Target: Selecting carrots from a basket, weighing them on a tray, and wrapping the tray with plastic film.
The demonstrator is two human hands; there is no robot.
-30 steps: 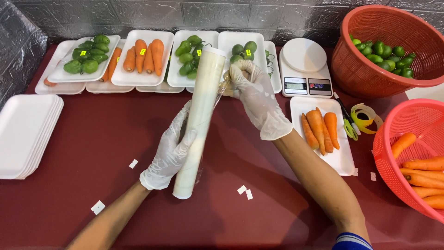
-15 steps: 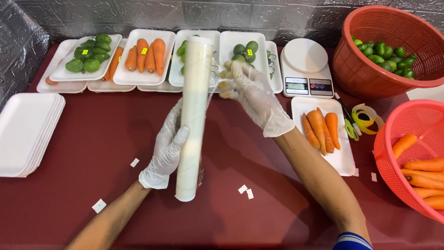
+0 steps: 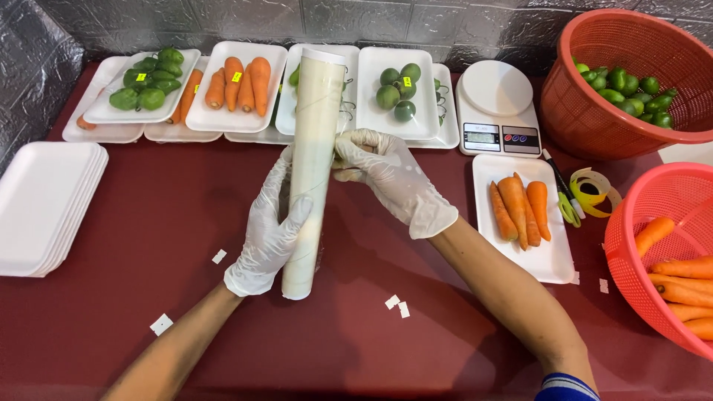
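Observation:
A long pale roll of cling film [image 3: 310, 163] stands nearly upright over the dark red table [image 3: 148, 223], its lower end close to the table top. My left hand [image 3: 271, 226], in a white glove, grips the roll's lower half from the left. My right hand [image 3: 390, 178], also gloved, pinches at the roll's right side near its middle, where thin film shows between the fingers. To the right lies a white foam tray [image 3: 549, 252] with three carrots [image 3: 520, 204].
Filled foam trays of green fruit and carrots [image 3: 238, 82] line the back edge beside a white kitchen scale [image 3: 496, 104]. A stack of bare foam trays [image 3: 44, 200] sits at left. Two red baskets hold limes [image 3: 624, 82] and carrots [image 3: 683, 275]. Label tape [image 3: 594, 189] and paper scraps lie about.
The roll has swung from a tilt to nearly upright and shifted slightly left. My right hand has slid down from its upper part to its middle.

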